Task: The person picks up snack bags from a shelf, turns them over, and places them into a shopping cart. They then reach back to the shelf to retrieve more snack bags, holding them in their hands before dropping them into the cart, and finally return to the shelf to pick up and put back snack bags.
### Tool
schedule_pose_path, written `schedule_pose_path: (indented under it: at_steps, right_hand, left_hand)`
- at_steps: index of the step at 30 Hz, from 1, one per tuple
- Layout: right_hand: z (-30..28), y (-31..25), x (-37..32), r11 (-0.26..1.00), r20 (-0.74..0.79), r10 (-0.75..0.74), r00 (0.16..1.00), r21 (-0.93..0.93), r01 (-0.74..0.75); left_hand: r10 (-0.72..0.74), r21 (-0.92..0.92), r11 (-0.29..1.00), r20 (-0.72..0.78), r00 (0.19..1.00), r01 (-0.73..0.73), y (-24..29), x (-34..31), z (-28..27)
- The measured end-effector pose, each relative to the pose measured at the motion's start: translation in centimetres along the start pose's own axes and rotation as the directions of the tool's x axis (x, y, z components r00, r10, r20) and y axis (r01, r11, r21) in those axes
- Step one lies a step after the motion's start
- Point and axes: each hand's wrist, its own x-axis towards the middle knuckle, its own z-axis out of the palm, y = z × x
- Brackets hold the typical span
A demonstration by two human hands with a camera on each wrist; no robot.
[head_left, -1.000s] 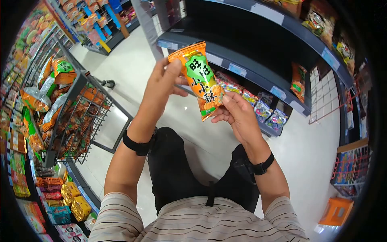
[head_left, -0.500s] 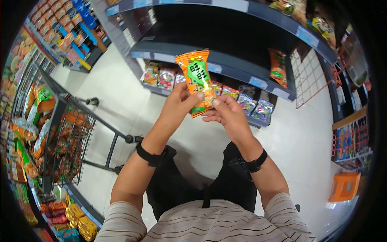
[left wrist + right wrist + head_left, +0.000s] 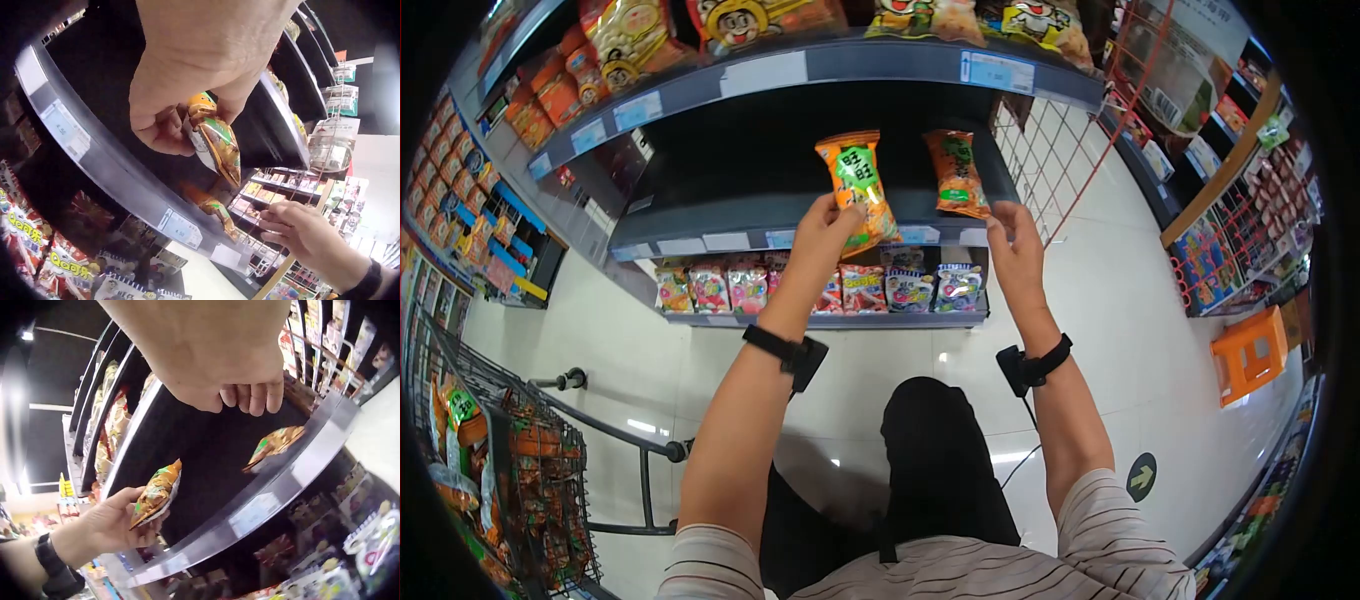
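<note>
In the head view my left hand (image 3: 824,246) pinches an orange and green snack bag (image 3: 859,178) by its lower part, thumb in front. The held bag (image 3: 217,145) also shows between thumb and fingers in the left wrist view. A second orange snack bag (image 3: 957,178) of similar look lies on the dark shelf (image 3: 730,190), toward its right end. My right hand (image 3: 1018,252) is at that bag's lower right corner, with nothing in its grasp. Seen from the right wrist, the loosely bent fingers (image 3: 257,400) hang above the shelf bag (image 3: 275,447), apart from it.
Small candy bags (image 3: 863,288) line the low shelf below. Larger snack bags (image 3: 765,18) fill the shelf above. A wire shopping cart (image 3: 530,480) with orange bags stands at lower left. A red wire grid (image 3: 1060,150) borders the shelf's right end. An orange stool (image 3: 1248,355) stands at right.
The right hand has let go of the held bag and moved right to the one on the shelf. The left hand keeps its bag. The view has swung toward the shelf.
</note>
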Motion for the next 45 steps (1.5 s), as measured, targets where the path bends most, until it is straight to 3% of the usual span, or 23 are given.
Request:
schedule_pose_path:
  at_steps: [2, 6, 10, 13, 18, 25, 29, 31, 33, 36, 38, 40, 41, 43, 45]
  right_hand:
    - [-0.6, 1.8, 0.9, 0.970, -0.027, -0.131, 0.991, -0.211, 0.122]
    - [0.2, 4.7, 1.3, 0.940, 0.065, -0.185, 0.981, -0.279, 0.196]
    - [1.0, 6.1, 1.1, 0.895, 0.121, -0.191, 0.974, -0.386, 0.224]
    - [1.3, 6.6, 0.8, 0.901, 0.107, -0.204, 0.973, -0.367, 0.229]
    - [1.2, 6.7, 0.7, 0.894, 0.135, -0.193, 0.972, -0.384, 0.231]
    - [1.2, 6.6, 0.8, 0.899, 0.134, -0.193, 0.972, -0.372, 0.230]
    - [1.1, 6.1, 0.8, 0.908, 0.134, -0.173, 0.976, -0.361, 0.211]
    - [1.0, 6.0, 0.8, 0.919, 0.123, -0.169, 0.978, -0.340, 0.201]
    - [1.0, 6.3, 0.9, 0.917, 0.136, -0.161, 0.978, -0.346, 0.199]
    - [1.0, 6.7, 0.7, 0.916, 0.142, -0.181, 0.973, -0.336, 0.220]
    - [1.2, 7.4, 0.7, 0.910, 0.143, -0.188, 0.972, -0.347, 0.227]
    - [0.9, 8.0, 0.8, 0.942, 0.150, -0.159, 0.976, -0.272, 0.195]
    - [0.9, 8.4, 0.9, 0.957, 0.162, -0.151, 0.975, -0.222, 0.186]
    - [1.1, 10.4, 1.2, 0.983, 0.166, -0.045, 0.985, -0.169, 0.073]
    - [1.2, 10.5, 1.2, 0.997, 0.157, -0.033, 0.987, -0.059, 0.043]
  left_hand:
    - [0.023, -0.015, 1.000, 0.020, 1.000, -0.023, -1.5, 3.0, 1.6]
    - [0.063, 0.155, 0.986, -0.001, 0.998, -0.062, -4.6, 7.7, 3.8]
    - [0.045, 0.417, 0.909, -0.067, 0.997, -0.013, -4.2, 9.1, 5.3]
    - [0.040, 0.467, 0.884, -0.037, 0.998, -0.018, -5.8, 10.6, 4.8]
    - [0.156, 0.533, 0.841, -0.071, 0.985, -0.095, -8.2, 12.2, 5.1]
    - [0.265, 0.743, 0.655, -0.053, 0.963, -0.139, -8.5, 11.3, 6.6]
    - [0.351, 0.740, 0.654, -0.115, 0.929, -0.156, -7.3, 9.5, 6.3]
    - [0.411, 0.672, 0.702, -0.114, 0.905, -0.234, -6.9, 8.0, 5.4]
    - [0.374, 0.582, 0.771, -0.086, 0.923, -0.258, -4.7, 3.7, 4.6]
    - [0.309, 0.538, 0.818, -0.114, 0.944, -0.203, -0.7, -4.7, 2.4]
    - [0.410, 0.574, 0.774, -0.131, 0.903, -0.268, 0.5, -9.8, -0.8]
    - [0.409, 0.634, 0.747, -0.205, 0.889, -0.197, 3.5, -15.0, -4.4]
    - [0.483, 0.657, 0.720, -0.241, 0.842, -0.225, 3.9, -17.2, -6.8]
    - [0.543, 0.760, 0.638, -0.330, 0.772, -0.124, 7.6, -21.9, -10.6]
    - [0.634, 0.897, 0.440, -0.333, 0.697, 0.029, 11.5, -26.4, -13.6]
